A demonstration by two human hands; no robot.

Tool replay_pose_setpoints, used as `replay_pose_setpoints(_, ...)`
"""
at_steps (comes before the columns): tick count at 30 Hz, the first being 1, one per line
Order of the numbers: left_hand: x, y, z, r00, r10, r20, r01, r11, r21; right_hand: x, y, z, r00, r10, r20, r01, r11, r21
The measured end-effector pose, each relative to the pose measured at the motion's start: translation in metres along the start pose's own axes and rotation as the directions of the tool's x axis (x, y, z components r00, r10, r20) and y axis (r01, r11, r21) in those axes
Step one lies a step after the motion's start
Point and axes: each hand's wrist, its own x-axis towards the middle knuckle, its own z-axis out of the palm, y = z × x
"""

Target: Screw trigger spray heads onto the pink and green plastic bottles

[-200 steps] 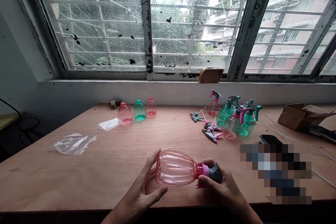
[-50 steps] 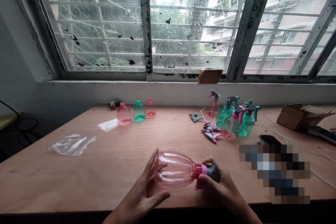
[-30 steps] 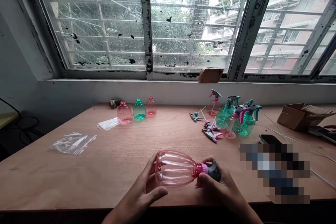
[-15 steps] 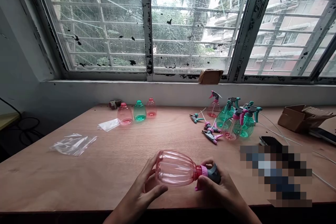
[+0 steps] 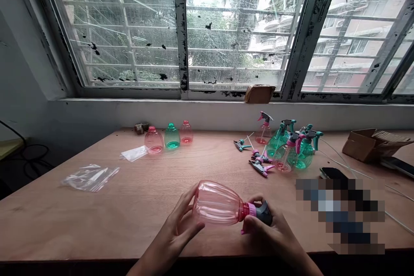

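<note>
A clear pink spray bottle point(image 5: 218, 205) lies on its side in the air above the near part of the table, its base to the left. My left hand point(image 5: 177, 224) cups that base, with the fingers behind it and the thumb along the lower edge. At the other end, my right hand point(image 5: 268, 224) is closed around the grey and pink spray head point(image 5: 263, 212), thumb and fingers at the pink collar. The spray head sits on the bottle's neck; part of it, including most of the trigger, is hidden by my fingers.
Two pink bottles and a green bottle point(image 5: 172, 137) without heads stand at the back left, near plastic bags point(image 5: 92, 177). Several headed bottles point(image 5: 283, 157) and loose spray heads point(image 5: 260, 166) are at right. Beyond them are a cardboard box point(image 5: 365, 144) and a blurred-out object point(image 5: 346, 211).
The bottle's base end has tilted slightly upward and turned a little. My left hand has shifted slightly with it, while my right hand stays at the spray head.
</note>
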Motion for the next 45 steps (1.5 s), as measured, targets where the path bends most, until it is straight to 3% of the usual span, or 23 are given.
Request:
replay_pose_setpoints(8, -0.001, 0.005, 0.0, 0.996, 0.084, -0.04, -0.086, 0.995, -0.042, 0.001, 0.0, -0.001, 1.0, 0.011, 0.009, -0.011, 1.0, 0.019)
replay_pose_setpoints(15, -0.004, 0.007, -0.003, 0.989, 0.145, -0.021, -0.141, 0.98, 0.143, 0.001, 0.002, -0.001, 1.0, 0.018, 0.012, -0.018, 1.0, 0.018)
replay_pose_setpoints(23, -0.002, -0.005, -0.002, 0.993, 0.119, -0.023, -0.121, 0.99, -0.073, 0.0, 0.001, -0.002, 0.999, 0.03, 0.023, -0.03, 0.999, 0.021)
replay_pose_setpoints(30, -0.005, 0.009, -0.004, 0.99, 0.122, 0.066, -0.13, 0.984, 0.125, 0.002, -0.001, -0.002, 0.999, 0.045, 0.009, -0.045, 0.998, 0.054)
replay_pose_setpoints(38, 0.001, -0.008, -0.005, 0.998, 0.059, 0.016, -0.055, 0.982, -0.181, 0.001, -0.003, -0.001, 0.999, 0.035, 0.002, -0.035, 0.997, 0.064)
replay_pose_setpoints(43, -0.001, 0.001, -0.001, 0.974, 0.222, 0.037, -0.222, 0.975, -0.001, -0.001, 0.0, -0.003, 0.993, 0.1, 0.06, -0.109, 0.98, 0.165)
replay_pose_setpoints(45, -0.003, 0.003, 0.0, 0.974, 0.226, 0.024, -0.227, 0.973, 0.035, 0.0, 0.0, -0.002, 0.993, 0.099, 0.058, -0.107, 0.981, 0.159)
